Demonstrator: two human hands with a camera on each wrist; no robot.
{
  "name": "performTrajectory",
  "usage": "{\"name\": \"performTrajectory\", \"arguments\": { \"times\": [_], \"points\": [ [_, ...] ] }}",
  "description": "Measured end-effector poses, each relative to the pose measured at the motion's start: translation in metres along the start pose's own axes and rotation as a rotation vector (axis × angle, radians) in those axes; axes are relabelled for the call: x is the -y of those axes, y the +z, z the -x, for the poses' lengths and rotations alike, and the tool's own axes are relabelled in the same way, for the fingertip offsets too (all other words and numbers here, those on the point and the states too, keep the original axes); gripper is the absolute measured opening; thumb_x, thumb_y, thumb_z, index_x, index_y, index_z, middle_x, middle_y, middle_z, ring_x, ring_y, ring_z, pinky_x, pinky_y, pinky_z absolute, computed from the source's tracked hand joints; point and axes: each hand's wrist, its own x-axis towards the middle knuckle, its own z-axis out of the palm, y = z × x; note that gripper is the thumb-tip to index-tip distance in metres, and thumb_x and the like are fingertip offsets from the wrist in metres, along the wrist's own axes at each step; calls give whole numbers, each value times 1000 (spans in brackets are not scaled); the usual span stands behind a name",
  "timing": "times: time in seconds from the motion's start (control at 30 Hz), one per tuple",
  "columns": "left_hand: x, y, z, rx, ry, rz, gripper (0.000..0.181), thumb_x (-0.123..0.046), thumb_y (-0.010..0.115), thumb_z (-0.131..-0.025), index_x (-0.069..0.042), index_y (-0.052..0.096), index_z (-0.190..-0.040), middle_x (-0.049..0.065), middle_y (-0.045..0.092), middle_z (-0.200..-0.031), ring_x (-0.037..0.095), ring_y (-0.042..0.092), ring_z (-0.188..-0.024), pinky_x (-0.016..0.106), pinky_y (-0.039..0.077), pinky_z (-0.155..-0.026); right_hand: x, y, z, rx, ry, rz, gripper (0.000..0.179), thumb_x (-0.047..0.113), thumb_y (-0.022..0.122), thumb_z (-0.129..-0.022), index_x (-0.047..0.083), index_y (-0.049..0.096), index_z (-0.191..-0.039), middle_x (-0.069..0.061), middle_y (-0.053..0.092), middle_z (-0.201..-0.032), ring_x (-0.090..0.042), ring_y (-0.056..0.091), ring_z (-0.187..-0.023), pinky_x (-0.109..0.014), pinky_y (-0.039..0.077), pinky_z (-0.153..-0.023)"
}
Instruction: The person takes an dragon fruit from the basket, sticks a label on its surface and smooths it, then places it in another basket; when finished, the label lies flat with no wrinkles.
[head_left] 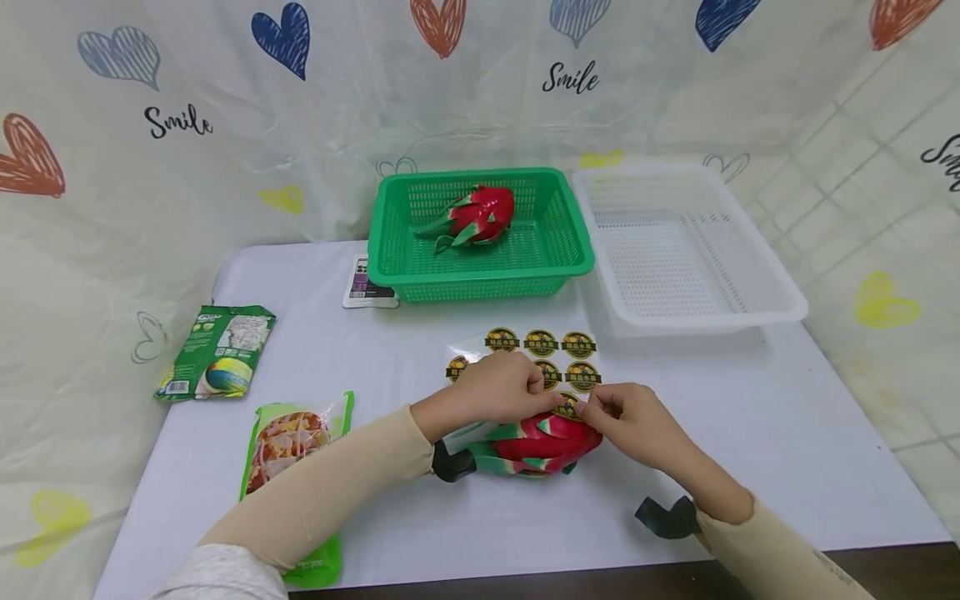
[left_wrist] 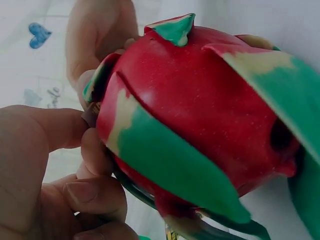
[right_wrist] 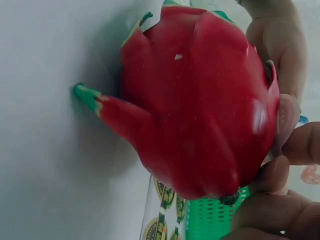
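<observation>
A red dragon fruit (head_left: 543, 450) with green-tipped scales lies on the table in front of me. Over its upper side is a round black-and-gold sticker (head_left: 567, 406). My left hand (head_left: 504, 388) pinches the sticker's left edge between thumb and forefinger; the left wrist view shows its dark edge (left_wrist: 91, 115) there. From the other side, my right hand (head_left: 637, 423) pinches the right edge, fingertips right at the fruit (right_wrist: 200, 100). Just behind lies a clear sheet of similar stickers (head_left: 581, 358), partly hidden by the left hand.
At the back, a green basket (head_left: 480, 287) holds another dragon fruit (head_left: 486, 215). A white basket (head_left: 697, 321) stands to its right. A white-and-purple packet (head_left: 360, 292) lies partly under the green basket. Two food packets, one dark green (head_left: 225, 350) and one light green (head_left: 288, 437), lie at left.
</observation>
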Motion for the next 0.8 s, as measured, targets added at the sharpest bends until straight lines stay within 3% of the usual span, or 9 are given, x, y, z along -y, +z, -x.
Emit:
{"name": "performTrajectory", "arguments": {
  "times": [0.23, 0.43, 0.67, 0.8],
  "points": [
    [3, 7, -7, -59, -5, -31, 62, -44, 64, -102, -22, 37, -50, -11, 34, -44, 3, 35, -41, 18, 19, -43, -1, 0, -17, 80, 69, -13, 51, 33, 63, -102, 15, 46, -57, 9, 32, -52, -8, 26, -50, -23, 21, -48],
    [4, 10, -9, -73, -13, -27, 63, -46, 63, -102, -22, 38, -50, -10, 35, -44, 3, 37, -41, 18, 19, -42, -4, 1, -21, 81, 88, 7, 56, 36, 62, -103, 17, 42, -54, 10, 31, -50, -7, 25, -49, -22, 19, -49],
    [6, 11, -5, -70, -8, -1, 63, -48, 65, -100, -22, 37, -50, -10, 35, -44, 4, 34, -41, 19, 16, -43, -7, -4, -11, 108, 81, -32, 49, 43, 64, -102, 13, 50, -66, 6, 38, -57, -8, 33, -54, -24, 26, -50],
    [6, 9, 0, -63, -1, 1, 62, -55, 68, -95, -23, 40, -51, -10, 41, -43, 4, 40, -40, 20, 17, -44, -13, -3, -5, 130, 39, -90, 39, 38, 68, -101, 12, 53, -75, 4, 45, -62, -7, 40, -58, -25, 32, -51]
  ]
}}
